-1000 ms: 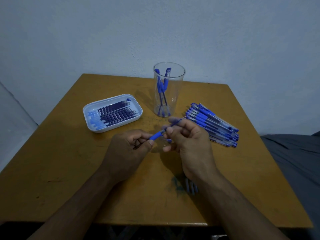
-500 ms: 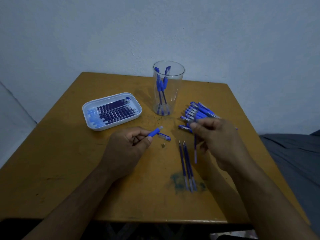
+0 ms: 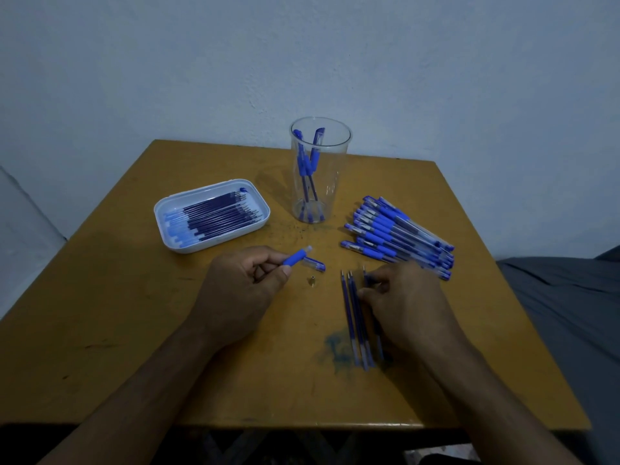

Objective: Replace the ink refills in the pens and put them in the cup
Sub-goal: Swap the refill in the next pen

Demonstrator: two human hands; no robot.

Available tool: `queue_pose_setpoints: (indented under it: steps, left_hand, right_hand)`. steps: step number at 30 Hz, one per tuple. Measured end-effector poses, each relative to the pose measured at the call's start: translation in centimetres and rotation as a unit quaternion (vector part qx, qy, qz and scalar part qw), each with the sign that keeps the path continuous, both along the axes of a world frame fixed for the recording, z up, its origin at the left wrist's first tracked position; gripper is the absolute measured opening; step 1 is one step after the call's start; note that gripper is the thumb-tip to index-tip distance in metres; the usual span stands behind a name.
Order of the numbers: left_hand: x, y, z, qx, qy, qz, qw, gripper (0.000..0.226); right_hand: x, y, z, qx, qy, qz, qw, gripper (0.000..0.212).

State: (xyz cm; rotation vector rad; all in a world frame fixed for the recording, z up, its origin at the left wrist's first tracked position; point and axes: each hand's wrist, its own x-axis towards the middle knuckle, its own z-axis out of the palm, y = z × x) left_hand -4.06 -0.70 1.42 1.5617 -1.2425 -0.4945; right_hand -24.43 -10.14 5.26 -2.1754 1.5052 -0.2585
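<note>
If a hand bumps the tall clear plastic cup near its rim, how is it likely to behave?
The tall clear plastic cup probably tips easily: it is narrow and tall. It holds only a few blue capped pens, so it is likely light. It might slide on the smooth wooden table.

The table (image 3: 141, 330) is mustard-brown, with a smeared blue-green ink stain (image 3: 335, 347) near its front edge. The tray (image 3: 167, 236) is white, its refills (image 3: 218, 216) dark blue (pale blue at one end). The cup (image 3: 320, 169) is clear; the pens (image 3: 399, 236) are blue.
</note>
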Motion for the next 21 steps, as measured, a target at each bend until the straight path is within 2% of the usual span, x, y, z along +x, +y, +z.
queue_pose_setpoints:
  steps: [5, 13, 21]
  left_hand:
    - [0.2, 0.0, -0.2, 0.003, -0.008, 0.001, 1.0, 0.026]
    - [0.1, -0.1, -0.2, 0.004, -0.012, 0.001, 1.0, 0.023]
    - [0.1, 0.0, -0.3, 0.01, -0.021, 0.003, 1.0, 0.019]
  right_hand:
    - [-0.3, 0.6, 0.0, -0.015, 0.008, 0.011, 1.0, 0.022]
    - [0.7, 1.9, -0.4, -0.039, 0.074, 0.03, 0.996, 0.06]
    - [0.9, 1.9, -1.0, -0.045, 0.086, 0.032, 0.995, 0.055]
